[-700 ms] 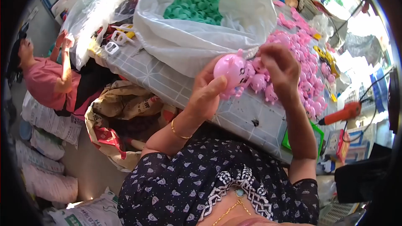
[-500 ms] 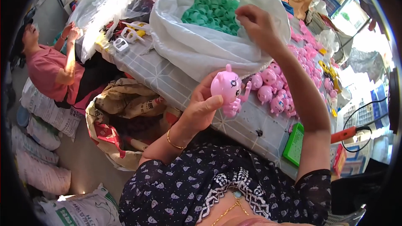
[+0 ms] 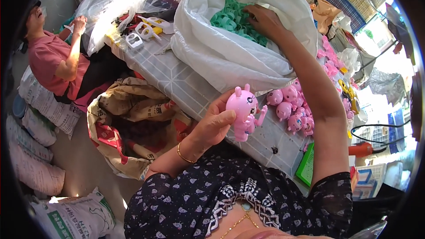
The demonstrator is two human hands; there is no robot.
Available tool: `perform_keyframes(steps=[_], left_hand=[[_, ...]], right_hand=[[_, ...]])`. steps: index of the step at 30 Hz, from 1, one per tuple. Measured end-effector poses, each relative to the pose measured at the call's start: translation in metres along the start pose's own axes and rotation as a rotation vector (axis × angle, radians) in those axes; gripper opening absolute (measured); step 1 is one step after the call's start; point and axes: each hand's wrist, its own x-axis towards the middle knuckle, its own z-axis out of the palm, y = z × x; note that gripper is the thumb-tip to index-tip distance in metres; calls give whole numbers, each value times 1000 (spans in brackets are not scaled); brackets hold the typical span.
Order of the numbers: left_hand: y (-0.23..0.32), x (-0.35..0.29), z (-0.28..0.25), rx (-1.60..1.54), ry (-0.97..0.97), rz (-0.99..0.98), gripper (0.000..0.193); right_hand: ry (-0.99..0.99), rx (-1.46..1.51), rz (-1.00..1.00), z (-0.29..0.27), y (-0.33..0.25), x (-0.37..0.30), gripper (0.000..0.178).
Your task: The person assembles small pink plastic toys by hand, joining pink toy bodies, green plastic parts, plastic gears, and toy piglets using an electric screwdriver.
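My left hand (image 3: 217,121) is closed round a pink plastic pig figurine (image 3: 243,108), upright above the table's near edge. The figurine has rounded ears, a printed face and one thin arm sticking out. My right hand (image 3: 266,22) reaches into a large white woven sack (image 3: 208,57), its bent fingers down on a heap of green plastic ring-shaped pieces (image 3: 230,17). Its fingertips are partly hidden, so whatever lies between them does not show. Just beyond the figurine, several similar pink figurines (image 3: 285,110) lie piled on the table, partly behind my right forearm.
The tiled-pattern table (image 3: 172,79) bears white plastic parts (image 3: 144,31) at the far left and a green tray (image 3: 305,166) near its front edge. An open brown paper sack (image 3: 104,137) stands left of me. A seated person (image 3: 57,59) in pink works beyond. Filled sacks (image 3: 40,168) line the floor.
My right hand has lowered from above the green pieces into them. The figurine in my left hand has come down slightly and turned more upright. The view has shifted a little.
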Motion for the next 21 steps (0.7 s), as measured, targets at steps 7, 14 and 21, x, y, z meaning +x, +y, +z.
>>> perform_keyframes(steps=[7, 14, 21], left_hand=[[-8, -2, 14, -7, 12, 1, 74], [-11, 0, 33, -60, 20, -84, 66], [-17, 9, 39, -71, -43, -48, 64]], right_hand=[[134, 94, 78, -14, -10, -9, 22], [72, 680, 448, -45, -20, -44, 23], [198, 1132, 513, -105, -77, -114, 26]])
